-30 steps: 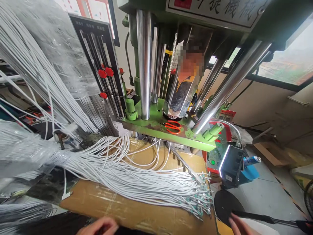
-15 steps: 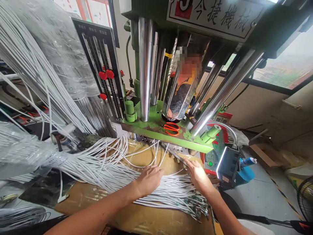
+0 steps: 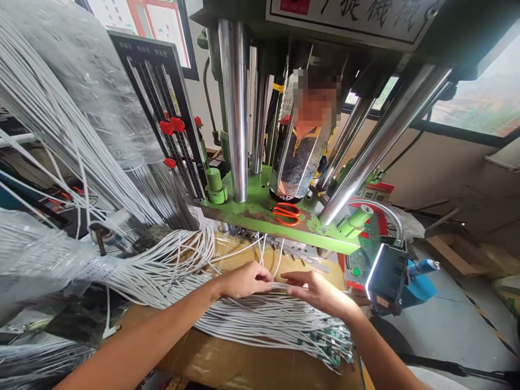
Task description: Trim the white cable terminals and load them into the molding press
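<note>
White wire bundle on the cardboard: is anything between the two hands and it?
Nothing visible. The left hand and right hand both rest fingertips directly on the white wire bundle; the green press plate sits above and behind, clear of them.

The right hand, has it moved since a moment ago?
Yes. The right hand came up from the near table edge onto the white wires, toward the green press plate.
</note>
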`<state>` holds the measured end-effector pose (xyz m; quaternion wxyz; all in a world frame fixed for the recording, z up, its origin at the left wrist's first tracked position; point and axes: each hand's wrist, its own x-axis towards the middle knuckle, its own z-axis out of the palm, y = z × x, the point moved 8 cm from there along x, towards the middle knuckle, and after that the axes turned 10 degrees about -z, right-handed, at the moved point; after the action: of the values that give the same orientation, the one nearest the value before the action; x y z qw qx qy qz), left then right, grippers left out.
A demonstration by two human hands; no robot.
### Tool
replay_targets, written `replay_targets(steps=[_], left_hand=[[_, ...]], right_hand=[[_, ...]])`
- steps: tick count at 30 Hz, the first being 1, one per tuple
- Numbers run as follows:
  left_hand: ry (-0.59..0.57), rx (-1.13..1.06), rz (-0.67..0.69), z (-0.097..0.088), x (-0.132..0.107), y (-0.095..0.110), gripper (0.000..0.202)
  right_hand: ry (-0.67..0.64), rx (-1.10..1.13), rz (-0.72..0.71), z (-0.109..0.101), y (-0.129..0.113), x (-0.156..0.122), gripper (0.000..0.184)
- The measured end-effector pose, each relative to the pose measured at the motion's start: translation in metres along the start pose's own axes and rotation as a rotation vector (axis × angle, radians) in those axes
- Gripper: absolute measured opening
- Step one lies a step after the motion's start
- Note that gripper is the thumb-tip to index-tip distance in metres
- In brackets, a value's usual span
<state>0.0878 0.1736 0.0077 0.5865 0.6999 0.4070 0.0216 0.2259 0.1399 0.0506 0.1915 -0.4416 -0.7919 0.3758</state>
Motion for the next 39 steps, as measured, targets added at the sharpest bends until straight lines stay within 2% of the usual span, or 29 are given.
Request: replay_targets(steps=[3, 6, 9, 11, 13, 14, 16, 17, 20, 24, 28, 30, 31, 33, 36, 37, 39], left_hand=[[-0.016, -0.084, -0.027, 0.001, -0.02, 0.005, 0.024], [-0.037, 0.001, -0.084, 0.013, -0.054, 0.005, 0.022], [-0.093, 0.105, -0.05, 0.046, -0.078, 0.008, 0.013], [-0.18, 0.028, -0.039, 0.077, -0.082, 0.004, 0.009], [-0.185, -0.08, -0.036, 0.098, -0.079, -0.006, 0.018], [-0.151, -0.115, -0.041, 0.102, -0.076, -0.014, 0.025], [-0.069, -0.16, -0.076, 0.105, -0.073, -0.032, 0.036], [-0.063, -0.195, -0.112, 0.106, -0.072, -0.041, 0.04], [-0.138, -0.338, -0.19, 0.113, -0.07, -0.055, 0.051], [-0.207, -0.515, -0.111, 0.116, -0.068, -0.045, 0.051], [-0.225, -0.616, -0.068, 0.113, -0.067, -0.039, 0.044], [-0.229, -0.639, -0.096, 0.113, -0.064, -0.038, 0.043], [-0.227, -0.666, -0.088, 0.113, -0.061, -0.035, 0.043], [-0.211, -0.759, -0.03, 0.11, -0.055, -0.025, 0.043], [-0.159, -0.907, 0.018, 0.103, -0.049, -0.015, 0.042], [-0.144, -0.929, 0.001, 0.101, -0.048, -0.016, 0.041], [-0.094, -0.931, -0.054, 0.097, -0.047, -0.022, 0.04]], right_hand=[[-0.073, -0.091, 0.014, 0.006, -0.007, -0.016, 0.025], [-0.118, -0.253, -0.004, 0.014, -0.014, -0.039, 0.027], [-0.194, -0.493, -0.033, 0.045, -0.019, -0.055, 0.021], [-0.256, -0.624, -0.099, 0.074, -0.022, -0.06, 0.011], [-0.276, -0.712, -0.183, 0.092, -0.025, -0.062, 0.014], [-0.268, -0.757, -0.208, 0.093, -0.026, -0.063, 0.012], [-0.229, -0.783, -0.185, 0.085, -0.021, -0.064, 0.006], [-0.22, -0.752, -0.154, 0.081, -0.018, -0.065, 0.009], [-0.215, -0.61, -0.081, 0.079, -0.015, -0.067, 0.017], [-0.127, -0.429, -0.098, 0.083, -0.025, -0.067, 0.013], [0.13, -0.016, -0.028, 0.049, -0.012, -0.069, 0.045], [0.218, 0.162, -0.005, 0.043, -0.005, -0.067, 0.046], [0.227, 0.211, -0.006, 0.047, -0.005, -0.064, 0.045], [0.203, 0.22, -0.052, 0.063, -0.015, -0.055, 0.044], [0.128, 0.119, -0.17, 0.085, -0.03, -0.042, 0.044], [0.126, 0.044, -0.166, 0.083, -0.025, -0.039, 0.043], [0.171, -0.176, -0.074, 0.063, 0.001, -0.033, 0.04]])
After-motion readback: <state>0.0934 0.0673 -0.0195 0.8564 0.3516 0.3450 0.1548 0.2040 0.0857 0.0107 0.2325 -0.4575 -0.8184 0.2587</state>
